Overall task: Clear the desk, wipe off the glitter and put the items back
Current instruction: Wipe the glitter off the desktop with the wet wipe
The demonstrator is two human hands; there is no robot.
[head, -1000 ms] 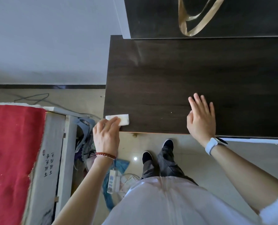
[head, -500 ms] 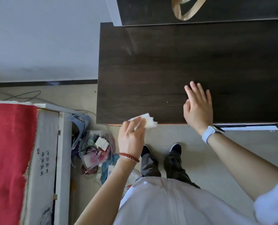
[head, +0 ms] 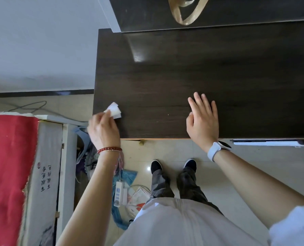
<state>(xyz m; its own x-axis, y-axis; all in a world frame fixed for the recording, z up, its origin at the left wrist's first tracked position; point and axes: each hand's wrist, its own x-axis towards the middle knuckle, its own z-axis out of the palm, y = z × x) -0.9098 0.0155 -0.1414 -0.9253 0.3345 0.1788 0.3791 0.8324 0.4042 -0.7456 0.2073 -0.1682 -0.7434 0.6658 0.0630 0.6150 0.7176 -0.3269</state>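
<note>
Step in hand: wiping phase. Surface (head: 218, 77) is bare of items, so clearing looks done; putting items back not begun.

L hand (head: 104, 130) pinches a folded white tissue (head: 113, 110) betw. thumb and fingers, at the near-left corner of the surface, just inside the left edge. Can't tell whether the tissue presses on the wood or is lifted slightly.

R hand (head: 202, 119) is released: palm down, fingers spread, flat on the surface by the near edge, approx. mid-width; grasps nothing.

Tissue orientation: long axis runs diagonally, free end pointing away from the body toward the far edge and a bit right.

A few pale specks (head: 168, 114) lie betw. the hands near the near edge, prob. leftover glitter.

Next move (judgement): sweep tissue rightward along the near edge over the specks, firm flat pressure, gather rather than scatter off the edge.
</note>
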